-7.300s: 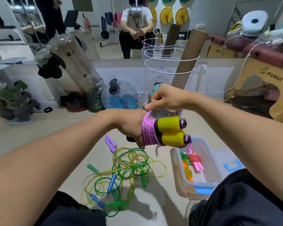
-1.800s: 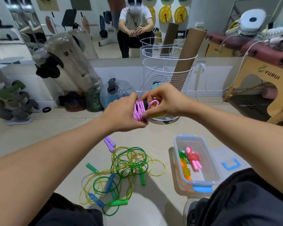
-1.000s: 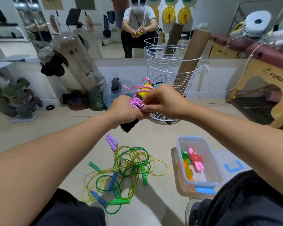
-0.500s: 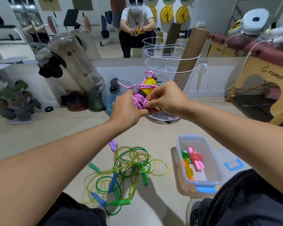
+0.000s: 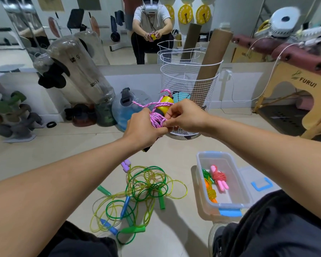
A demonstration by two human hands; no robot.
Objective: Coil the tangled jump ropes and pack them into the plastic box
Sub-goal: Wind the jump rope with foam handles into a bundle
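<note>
The pink rope [image 5: 157,119] is at the centre of the view, held up in the air between both hands, above the floor and in front of the wire basket [image 5: 189,93]. It is wound around its yellow handles [image 5: 166,107], and one loose loop of cord stands up at 12 o'clock from the bundle. The left hand [image 5: 141,129] grips the bundle from below with curled fingers. The right hand [image 5: 183,115] pinches the cord between thumb and fingertips, at 3 o'clock of the bundle.

I judge that the step in hand is to finish this coil: to tuck or tie the last end, so the winding does not open. The next move calls for a tight pull on the loose loop while the left hand keeps the turns together. Then the bundle goes down into the box [image 5: 228,205] at 5 o'clock, which is open and already has a red rope [image 5: 219,178] and an orange rope [image 5: 210,191] inside. Its lid [image 5: 259,184] lies just beside it.

On the floor at 6 o'clock the tangle [image 5: 137,191] of green and yellow ropes is not yet coiled, so much of the task is left.
</note>
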